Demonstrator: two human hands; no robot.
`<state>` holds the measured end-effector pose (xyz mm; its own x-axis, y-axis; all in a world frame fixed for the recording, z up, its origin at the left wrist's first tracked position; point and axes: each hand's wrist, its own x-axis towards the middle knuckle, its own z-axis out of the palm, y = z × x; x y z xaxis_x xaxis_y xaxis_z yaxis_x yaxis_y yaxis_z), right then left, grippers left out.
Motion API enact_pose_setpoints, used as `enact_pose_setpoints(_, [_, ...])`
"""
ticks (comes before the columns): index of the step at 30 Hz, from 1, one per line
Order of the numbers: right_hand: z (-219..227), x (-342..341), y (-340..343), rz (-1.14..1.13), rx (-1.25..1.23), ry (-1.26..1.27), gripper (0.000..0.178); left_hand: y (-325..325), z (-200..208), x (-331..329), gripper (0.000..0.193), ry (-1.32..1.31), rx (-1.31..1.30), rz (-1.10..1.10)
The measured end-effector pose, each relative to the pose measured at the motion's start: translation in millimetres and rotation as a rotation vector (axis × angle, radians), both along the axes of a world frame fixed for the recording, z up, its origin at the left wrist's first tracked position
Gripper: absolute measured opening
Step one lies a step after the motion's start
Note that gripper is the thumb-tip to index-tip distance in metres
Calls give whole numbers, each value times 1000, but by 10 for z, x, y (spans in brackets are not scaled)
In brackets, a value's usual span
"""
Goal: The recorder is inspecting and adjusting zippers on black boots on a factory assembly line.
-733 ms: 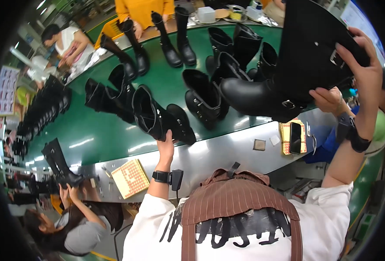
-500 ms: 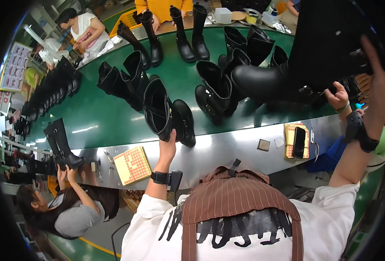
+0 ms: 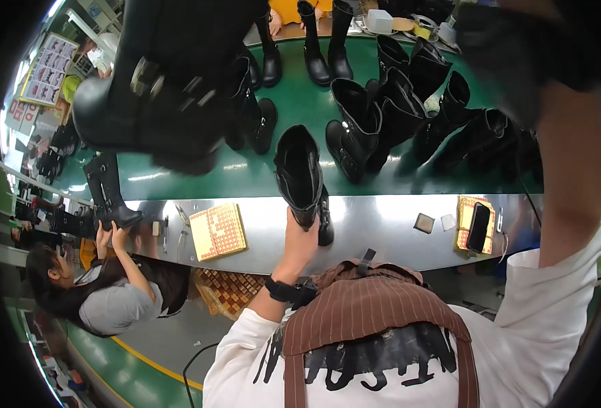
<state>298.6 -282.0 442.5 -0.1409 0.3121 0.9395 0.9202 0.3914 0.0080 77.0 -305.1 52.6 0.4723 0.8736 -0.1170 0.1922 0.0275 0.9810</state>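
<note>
My left hand [image 3: 302, 238] is closed on a black boot [image 3: 298, 166] at the front edge of the green table, its open top facing me. Part of a second black boot [image 3: 325, 221] shows close beside that hand, mostly hidden. A large black buckled boot [image 3: 137, 88] looms at the upper left, raised very near the camera and blurred by motion. My right forearm [image 3: 572, 170] reaches up on the right, with a dark wrist device [image 3: 525, 61] across it. The fingers of my right hand are hidden, so what they hold does not show.
Several black boots [image 3: 355, 126] stand on the green table [image 3: 273, 54]. Yellow cards [image 3: 217, 231] and a dark phone [image 3: 478, 226] on more cards lie on the metal ledge [image 3: 368, 231]. A co-worker [image 3: 117, 299] at left handles a boot; another person's hands [image 3: 275, 22] show across the table.
The large raised boot has swung from the upper right to the upper left. My left hand has drawn its boot nearer and rightward. My right forearm has come higher, hiding the fingers.
</note>
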Motion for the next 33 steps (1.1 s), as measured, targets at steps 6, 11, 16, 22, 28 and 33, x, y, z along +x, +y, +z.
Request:
enact_pose_setpoints(6, [-956, -929, 554, 108, -657, 30, 23, -294, 47, 41, 58, 99, 284, -29])
enact_pose_setpoints(11, [-1885, -1278, 471, 151, -1211, -90, 22, -378, -94, -137, 62, 167, 188, -68])
enact_pose_setpoints(16, [-2116, -1201, 291, 196, -1359, -135, 24, -576, 62, -416, 59, 365, 252, -142])
enact_pose_setpoints(22, [-1955, -930, 115, 417, -1295, 138, 39, -500, 264, -549, 70, 251, 354, 462])
enact_pose_setpoints(28, [-1950, -77, -783, 453, -801, 584, 68, -333, 20, -258, 82, 83, 516, 451])
enact_pose_setpoints(33, [-2568, -388, -1227, 286, -929, 296, 74, -367, -39, -247, 48, -89, 148, 415])
